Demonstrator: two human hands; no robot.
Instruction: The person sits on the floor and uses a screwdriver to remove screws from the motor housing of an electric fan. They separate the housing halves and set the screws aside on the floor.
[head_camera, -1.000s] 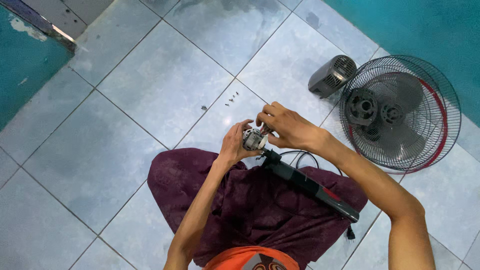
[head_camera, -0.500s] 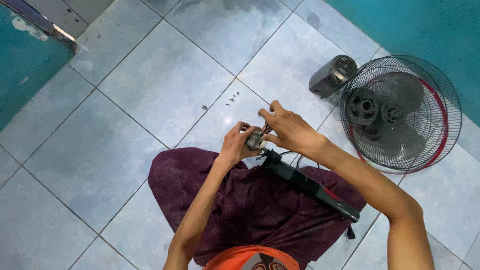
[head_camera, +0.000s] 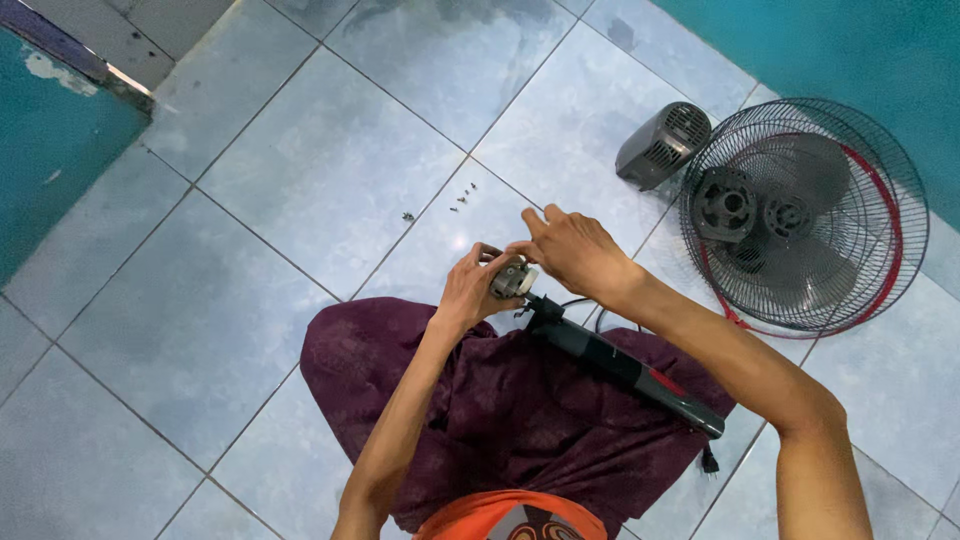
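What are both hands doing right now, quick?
Left hand: closed around the small metal motor.
Right hand: fingers curled, fingertips on the top of that motor; a firm grip cannot be told.

Our right hand (head_camera: 572, 252) now lower over small round grey metal motor (head_camera: 512, 279); fingers (head_camera: 527, 246), spread half second ago, now closed down onto its top. Our left hand (head_camera: 470, 287) has tilted motor rightward, face no longer toward us. Our view shifted slightly; round black wire fan guard (head_camera: 803, 214) sits higher in frame.
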